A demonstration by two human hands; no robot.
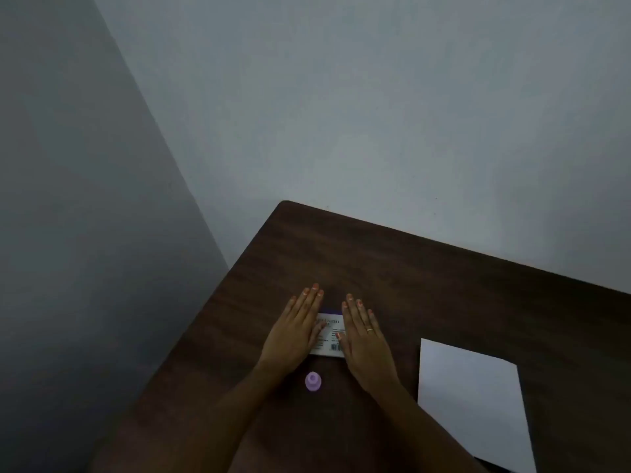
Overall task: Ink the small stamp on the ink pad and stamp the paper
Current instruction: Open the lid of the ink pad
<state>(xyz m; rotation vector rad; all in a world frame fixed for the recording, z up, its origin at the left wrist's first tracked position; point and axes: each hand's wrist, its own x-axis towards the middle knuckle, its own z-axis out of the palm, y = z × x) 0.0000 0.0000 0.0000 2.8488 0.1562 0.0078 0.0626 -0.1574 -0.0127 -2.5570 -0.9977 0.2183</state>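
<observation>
Indoors, dark wooden table [444, 285], grey walls [341, 97], white paper [474, 401] at right.

setting: plain office-like room; dark wood-grain desk [444, 285] set in a corner of bare grey walls [341, 97] at 12 o'clock.

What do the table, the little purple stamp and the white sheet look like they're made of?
Table: dark brown wood or wood-look laminate, matte, with visible streaky grain; which one is unclear. Small stamp: likely plastic, smooth, even lilac, with a moulded knob shape. Sheet: paper, plain matte white, lying thin and flat with crisp edges.
</observation>
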